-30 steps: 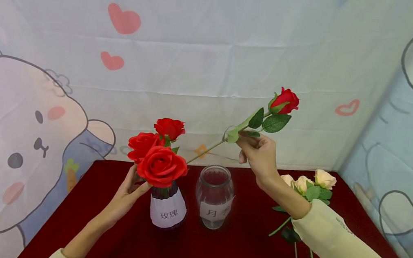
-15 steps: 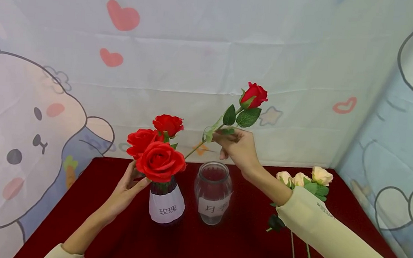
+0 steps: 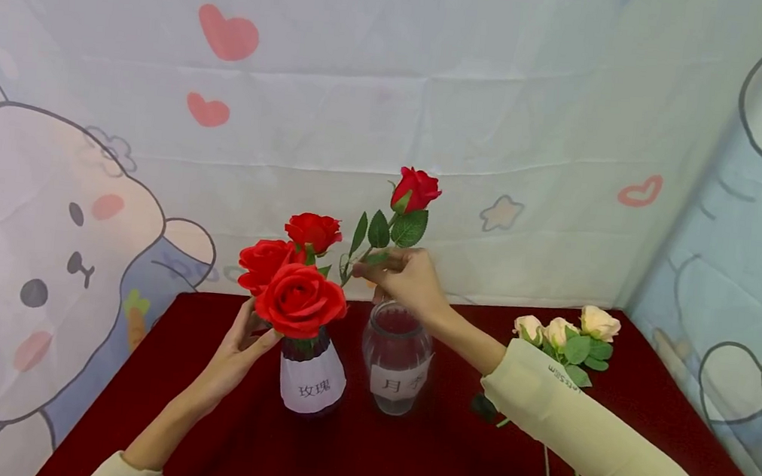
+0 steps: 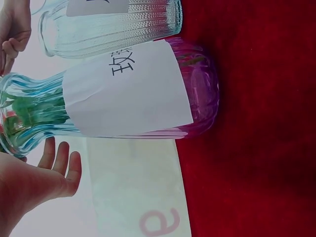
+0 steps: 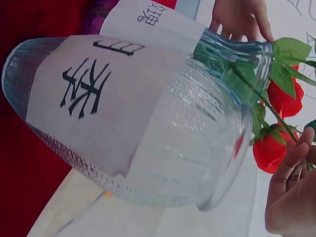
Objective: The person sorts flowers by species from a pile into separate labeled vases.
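A staged corner (the room type cannot be told): a creased, pale fabric backdrop (image 3: 535, 108), printed with pink hearts (image 3: 230, 36) and a white cartoon animal (image 3: 57, 240), hangs behind a dark red, cloth-covered tabletop (image 3: 375, 460).

Big, round roses (image 3: 301, 302) are bright red; small, round roses (image 3: 599, 323) are creamy. The ribbed glass vase (image 4: 204, 96) has a purple bottom. The flat tablecloth (image 3: 241, 437) is dark red. Pink hearts (image 3: 229, 33) dot the pale hanging cloth (image 3: 337, 121).
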